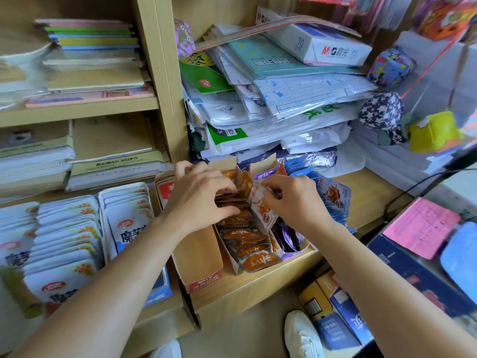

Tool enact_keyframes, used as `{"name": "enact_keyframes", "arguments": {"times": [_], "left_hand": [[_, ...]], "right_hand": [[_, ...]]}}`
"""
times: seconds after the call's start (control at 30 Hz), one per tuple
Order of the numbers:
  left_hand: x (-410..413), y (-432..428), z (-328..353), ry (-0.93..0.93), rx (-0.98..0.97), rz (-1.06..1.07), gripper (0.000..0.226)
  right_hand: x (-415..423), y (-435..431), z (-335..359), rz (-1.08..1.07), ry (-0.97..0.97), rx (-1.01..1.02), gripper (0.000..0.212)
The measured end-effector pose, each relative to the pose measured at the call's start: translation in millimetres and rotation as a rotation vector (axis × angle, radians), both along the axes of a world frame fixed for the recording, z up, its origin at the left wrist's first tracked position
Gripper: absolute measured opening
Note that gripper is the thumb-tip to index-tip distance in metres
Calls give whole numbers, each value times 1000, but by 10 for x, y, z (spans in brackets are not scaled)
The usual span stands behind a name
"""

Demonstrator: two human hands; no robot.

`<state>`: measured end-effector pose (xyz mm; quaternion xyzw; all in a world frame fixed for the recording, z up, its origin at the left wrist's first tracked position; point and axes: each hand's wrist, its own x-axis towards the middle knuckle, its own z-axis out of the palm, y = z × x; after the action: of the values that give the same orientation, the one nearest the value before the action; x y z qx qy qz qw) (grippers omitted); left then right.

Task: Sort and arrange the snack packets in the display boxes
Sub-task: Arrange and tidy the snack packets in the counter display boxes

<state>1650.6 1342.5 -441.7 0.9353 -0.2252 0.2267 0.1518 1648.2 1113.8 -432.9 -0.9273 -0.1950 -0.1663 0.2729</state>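
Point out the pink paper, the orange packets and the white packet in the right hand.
pink paper [423, 226]: head view, middle of the sheet.
orange packets [260, 263]: head view, front packet's face.
white packet [267, 215]: head view, its lower printed part.

Paper ream box: "M&G" in red and blue, then 晨光 and "70" on side; "70" again on top.
White snack packets, left: orange "20" with unclear sign at corner, big dark characters 魔芋, red oval logo unreadable.
Orange packets in display box: print upside down, illegible.
White and red packet: round logo, blurred.
Paper stack label: too blurred.
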Motion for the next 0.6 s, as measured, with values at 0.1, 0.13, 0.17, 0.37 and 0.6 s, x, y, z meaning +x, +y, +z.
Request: {"name": "enact_keyframes", "arguments": {"times": [0.1,0.13,0.17,0.37,0.6], "left_hand": [[30,-7,18,-69,-55,38,11],[43,-6,22,-84,-76,55,9],[53,-4,23,-86,-96,68,10],[67,-12,20,-69,-162,72,13],[64,9,46,-22,-200,37,10]], "right_hand": [[-11,2,19,-50,-12,46,9],[-14,0,29,-59,-23,60,9],[-19,1,44,-67,-26,62,12],[-28,-55,141,-198,141,268,31],[-6,-83,191,-229,300,679,21]]}}
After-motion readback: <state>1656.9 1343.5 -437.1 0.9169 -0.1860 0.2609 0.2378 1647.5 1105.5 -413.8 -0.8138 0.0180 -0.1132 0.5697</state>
